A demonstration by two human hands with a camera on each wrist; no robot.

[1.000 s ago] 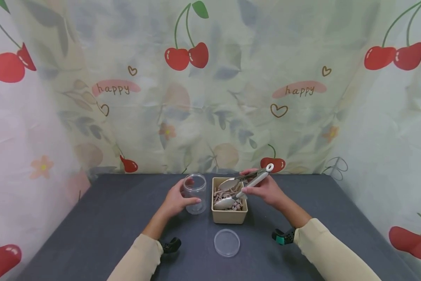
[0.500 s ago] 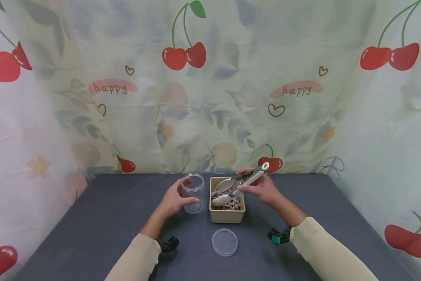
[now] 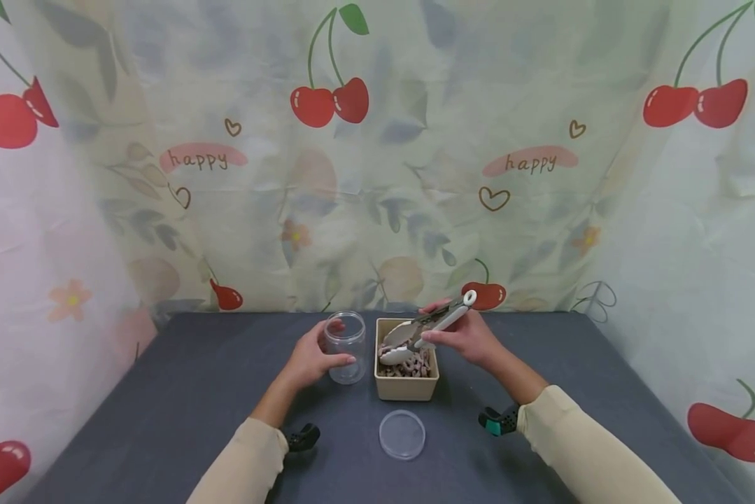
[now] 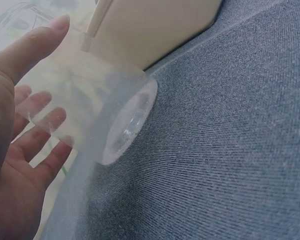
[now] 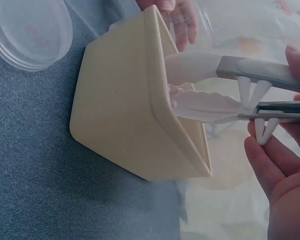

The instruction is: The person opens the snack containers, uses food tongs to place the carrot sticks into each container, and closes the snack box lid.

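My left hand (image 3: 308,358) grips an open clear plastic jar (image 3: 350,344), thumb on its near side and fingers around the back. In the left wrist view the jar's base (image 4: 132,122) rests on the cloth. My right hand (image 3: 476,341) holds metal tongs (image 3: 443,322) with pale grey handles and white tips. These tips reach inside a beige square bin (image 3: 405,390), among small greyish-pink curled pieces (image 3: 417,365). In the right wrist view, the tongs' pale heads (image 5: 210,106) stand a little apart inside the rim, with some pieces by the lower head.
A round clear lid (image 3: 402,435) lies on the dark cloth-covered table (image 3: 194,392), in front of the bin. The jar stands close to the bin's left side. A cherry-print curtain (image 3: 377,210) encloses the back and sides.
The tongs' heads have drawn closer together over the pieces in the bin as my right hand squeezes the handles. My left hand and the jar stay in place.
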